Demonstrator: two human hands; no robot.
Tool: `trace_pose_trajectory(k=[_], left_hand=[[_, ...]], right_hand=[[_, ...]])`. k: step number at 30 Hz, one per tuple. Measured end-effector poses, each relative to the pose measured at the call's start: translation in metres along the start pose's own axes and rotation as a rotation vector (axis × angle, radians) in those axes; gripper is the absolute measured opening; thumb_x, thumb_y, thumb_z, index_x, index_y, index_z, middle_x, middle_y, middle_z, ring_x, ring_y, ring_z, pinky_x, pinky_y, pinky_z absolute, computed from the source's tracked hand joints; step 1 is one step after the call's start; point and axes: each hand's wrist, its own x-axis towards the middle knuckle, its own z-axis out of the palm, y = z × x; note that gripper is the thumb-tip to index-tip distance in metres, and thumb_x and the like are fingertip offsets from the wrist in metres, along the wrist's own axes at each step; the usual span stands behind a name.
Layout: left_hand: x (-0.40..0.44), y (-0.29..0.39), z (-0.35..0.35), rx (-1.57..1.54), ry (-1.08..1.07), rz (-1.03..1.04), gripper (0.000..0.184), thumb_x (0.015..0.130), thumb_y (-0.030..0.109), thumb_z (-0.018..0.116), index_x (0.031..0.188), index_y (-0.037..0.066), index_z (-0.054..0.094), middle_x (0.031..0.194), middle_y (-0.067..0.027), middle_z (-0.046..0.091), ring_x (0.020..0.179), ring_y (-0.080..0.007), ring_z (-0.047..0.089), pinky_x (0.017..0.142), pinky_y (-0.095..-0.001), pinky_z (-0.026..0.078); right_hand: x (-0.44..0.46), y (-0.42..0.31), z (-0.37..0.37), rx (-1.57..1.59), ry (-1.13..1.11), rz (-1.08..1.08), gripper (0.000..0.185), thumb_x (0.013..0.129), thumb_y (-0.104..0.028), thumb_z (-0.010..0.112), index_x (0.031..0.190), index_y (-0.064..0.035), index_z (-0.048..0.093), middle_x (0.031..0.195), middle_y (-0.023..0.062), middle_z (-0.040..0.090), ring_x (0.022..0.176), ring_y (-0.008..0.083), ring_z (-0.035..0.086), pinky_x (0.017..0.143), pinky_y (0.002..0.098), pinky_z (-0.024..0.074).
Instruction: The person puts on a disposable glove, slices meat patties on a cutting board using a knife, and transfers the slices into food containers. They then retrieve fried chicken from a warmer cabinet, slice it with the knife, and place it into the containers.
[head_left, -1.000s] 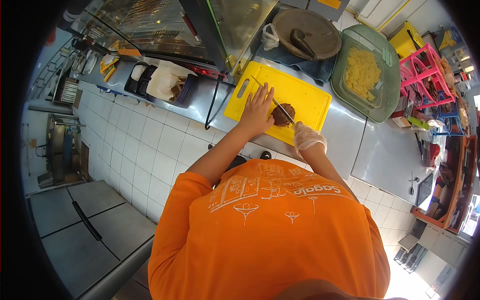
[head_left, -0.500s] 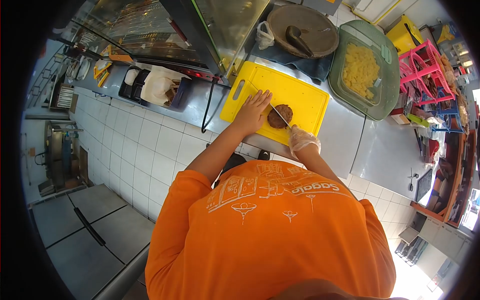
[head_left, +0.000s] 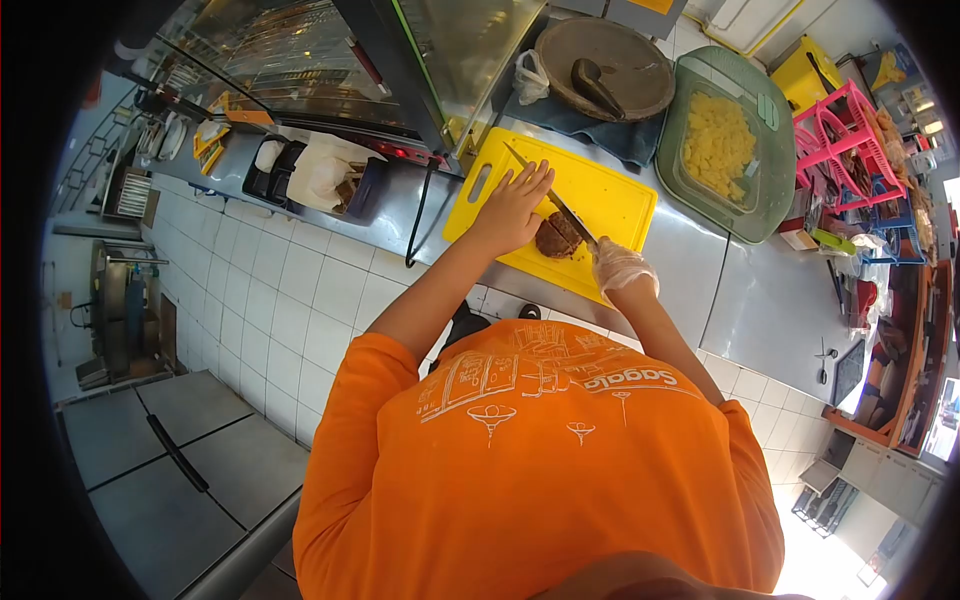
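Observation:
A round brown patty (head_left: 556, 236) lies on the yellow cutting board (head_left: 610, 190), and a cut line shows across it. My right hand (head_left: 620, 268), in a clear plastic glove, is closed round the handle of a long knife (head_left: 570, 214). The blade slants to the upper left over the patty's upper edge, and its tip shows beyond my left hand. Bare, my left hand (head_left: 515, 208) rests over the blade's far part with its fingers spread, left of the patty. Its palm side is hidden.
Behind the board, a stone mortar (head_left: 640, 60) with a dark pestle stands on a blue cloth. To its right, a green tray (head_left: 775, 190) holds a tub of yellow chunks. A glass-doored oven (head_left: 300, 60) and a lined dark bin (head_left: 370, 190) are at the left.
The knife has shifted up and right from the middle of the patty to its upper edge. A cut line now shows in the patty. My right hand has moved slightly up and right.

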Motion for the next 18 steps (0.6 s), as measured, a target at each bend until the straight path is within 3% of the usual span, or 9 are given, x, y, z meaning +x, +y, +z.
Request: trace_pose_trajectory(k=[3,9,15,18], left_hand=[[0.0,-0.004,0.013,-0.031,-0.009,0.005,0.071,0.08,0.006,0.047,0.149,0.003,0.029,0.156,-0.0159,0.027,0.144,-0.0352,0.024,0.116,-0.051,0.021],[0.001,-0.007,0.021,-0.093,-0.028,-0.026,0.071,0.08,0.005,0.047,0.149,0.005,0.03,0.156,-0.0141,0.028,0.145,-0.0353,0.023,0.116,-0.0524,0.02],[0.005,-0.016,0.039,-0.114,-0.064,-0.052,0.07,0.081,0.005,0.046,0.149,0.006,0.031,0.156,-0.0139,0.028,0.145,-0.0343,0.023,0.116,-0.0525,0.02],[0.003,-0.016,0.039,-0.115,-0.061,-0.063,0.069,0.081,0.005,0.046,0.149,0.006,0.032,0.157,-0.0139,0.028,0.145,-0.0337,0.024,0.116,-0.0521,0.02]], right_hand=[[0.014,0.013,0.024,-0.016,0.137,-0.08,0.037,0.101,-0.037,0.04,0.108,-0.0057,0.059,0.096,0.0207,0.069,0.092,0.0383,0.067,0.078,0.0482,0.052],[0.018,0.013,0.025,-0.019,0.06,-0.063,0.034,0.101,-0.032,0.041,0.112,-0.0051,0.059,0.101,0.021,0.069,0.097,0.0372,0.066,0.082,0.0465,0.0524],[0.007,0.011,0.014,-0.153,0.069,-0.255,0.03,0.099,-0.027,0.044,0.112,-0.0031,0.058,0.104,0.0197,0.069,0.1,0.0368,0.066,0.084,0.0442,0.0533],[0.02,0.015,0.032,-0.105,0.084,-0.137,0.031,0.1,-0.028,0.043,0.111,-0.0038,0.059,0.104,0.0199,0.069,0.1,0.0368,0.066,0.084,0.0439,0.0531]])
